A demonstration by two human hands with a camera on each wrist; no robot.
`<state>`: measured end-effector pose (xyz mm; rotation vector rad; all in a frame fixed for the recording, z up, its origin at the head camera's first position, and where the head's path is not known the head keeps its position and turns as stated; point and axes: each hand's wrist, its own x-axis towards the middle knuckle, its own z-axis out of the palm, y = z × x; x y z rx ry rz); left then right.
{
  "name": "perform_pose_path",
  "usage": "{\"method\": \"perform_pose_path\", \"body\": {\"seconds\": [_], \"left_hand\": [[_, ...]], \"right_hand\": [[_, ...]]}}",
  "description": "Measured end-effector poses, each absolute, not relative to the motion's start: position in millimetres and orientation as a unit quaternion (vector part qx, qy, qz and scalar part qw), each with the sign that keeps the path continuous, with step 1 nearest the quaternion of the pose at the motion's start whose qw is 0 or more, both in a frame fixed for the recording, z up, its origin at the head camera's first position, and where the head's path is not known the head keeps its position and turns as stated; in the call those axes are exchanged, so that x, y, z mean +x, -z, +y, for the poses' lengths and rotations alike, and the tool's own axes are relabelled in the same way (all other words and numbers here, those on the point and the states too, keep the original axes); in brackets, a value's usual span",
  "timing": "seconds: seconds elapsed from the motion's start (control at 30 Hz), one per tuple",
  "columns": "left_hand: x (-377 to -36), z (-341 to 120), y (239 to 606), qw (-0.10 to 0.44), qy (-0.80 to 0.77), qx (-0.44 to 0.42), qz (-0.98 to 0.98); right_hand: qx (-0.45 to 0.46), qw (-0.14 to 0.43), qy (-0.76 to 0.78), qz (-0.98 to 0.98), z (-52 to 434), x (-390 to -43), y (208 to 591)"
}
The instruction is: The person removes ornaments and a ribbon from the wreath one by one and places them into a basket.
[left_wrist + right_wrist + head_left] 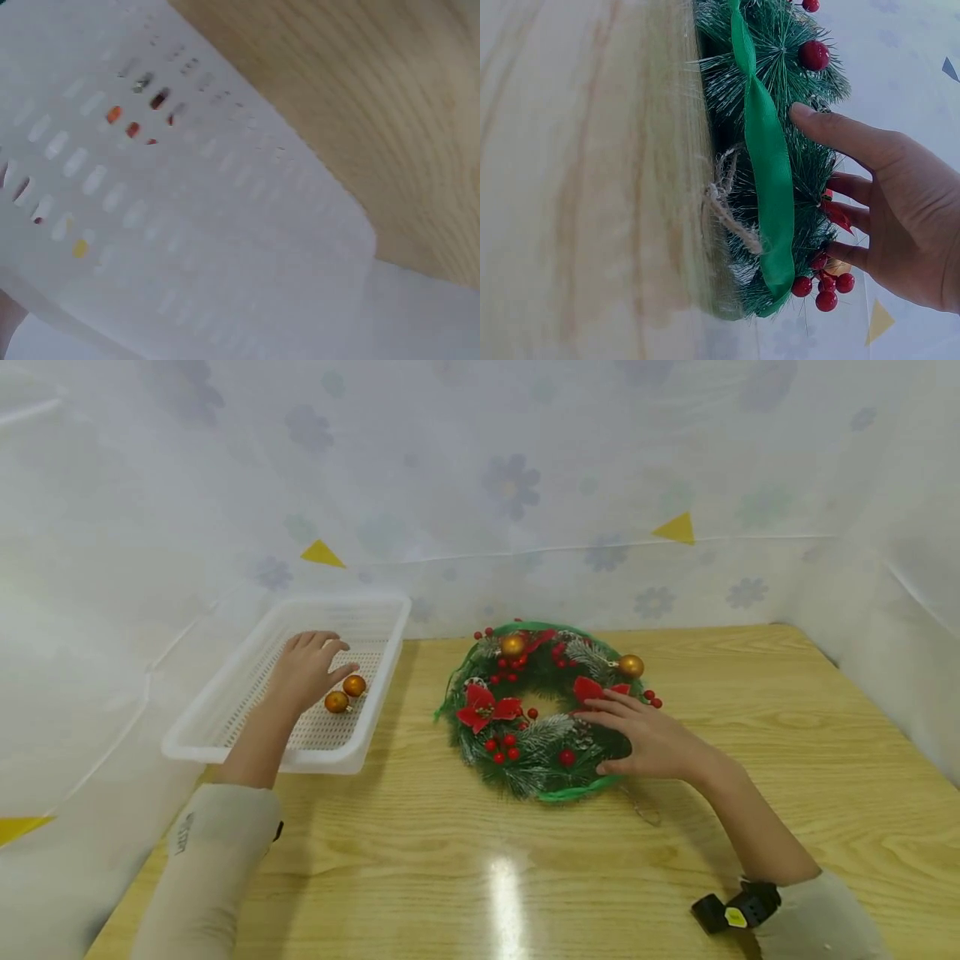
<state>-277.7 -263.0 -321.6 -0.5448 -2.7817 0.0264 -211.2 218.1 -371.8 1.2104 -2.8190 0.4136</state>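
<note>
A green Christmas wreath (540, 710) with red flowers, red berries and gold balls lies on the wooden table (487, 860). My right hand (637, 735) rests flat on its near right side, fingers straight; the right wrist view shows the fingers (840, 135) pressing the green needles beside a green ribbon (769, 172). My left hand (307, 668) hovers inside a white perforated basket (225, 702), fingers relaxed, next to two gold balls (345, 693) lying on the basket floor. In the left wrist view only the basket wall (187, 225) shows.
The basket sits at the table's left edge against a white flowered curtain (510, 485) that walls the table on three sides. A twine loop (724, 202) hangs from the wreath's near edge. A black wrist device (738, 910) is on my right forearm.
</note>
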Motion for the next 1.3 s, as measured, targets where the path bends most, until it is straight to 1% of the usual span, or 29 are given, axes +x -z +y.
{"method": "perform_pose_path", "body": {"seconds": [0.13, 0.27, 0.37, 0.47, 0.6, 0.83, 1.07, 1.2, 1.3], "left_hand": [[-277.4, -231.7, 303.4, 0.185, -0.02, -0.215, -0.959], [-276.9, -199.1, 289.9, 0.242, -0.043, -0.264, -0.933], [-280.5, -174.9, 285.2, 0.276, -0.065, -0.298, -0.911], [-287.6, -150.8, 284.7, 0.291, -0.089, -0.324, -0.896], [-298.2, -119.9, 289.1, 0.281, -0.106, -0.347, -0.888], [-313.0, -80.4, 307.2, 0.217, -0.116, -0.342, -0.907], [-324.7, -64.4, 326.2, 0.197, -0.157, -0.327, -0.911], [-330.1, -60.2, 335.1, 0.161, -0.163, -0.308, -0.924], [-331.8, -57.8, 338.9, 0.144, -0.155, -0.299, -0.931]], "right_hand": [[0.394, 0.031, -0.132, -0.909, 217.9, -211.9, 371.6], [0.395, 0.03, -0.128, -0.909, 217.5, -211.8, 371.0], [0.393, 0.027, -0.127, -0.91, 217.7, -211.7, 370.6], [0.392, 0.028, -0.128, -0.911, 217.9, -211.7, 371.1], [0.39, 0.029, -0.13, -0.911, 217.9, -212.1, 371.3], [0.386, 0.023, -0.133, -0.912, 215.8, -212.6, 372.9], [0.385, 0.023, -0.14, -0.912, 213.8, -212.4, 374.3], [0.384, 0.02, -0.141, -0.912, 213.3, -211.9, 373.8], [0.382, 0.015, -0.141, -0.913, 213.3, -212.0, 373.8]]}}
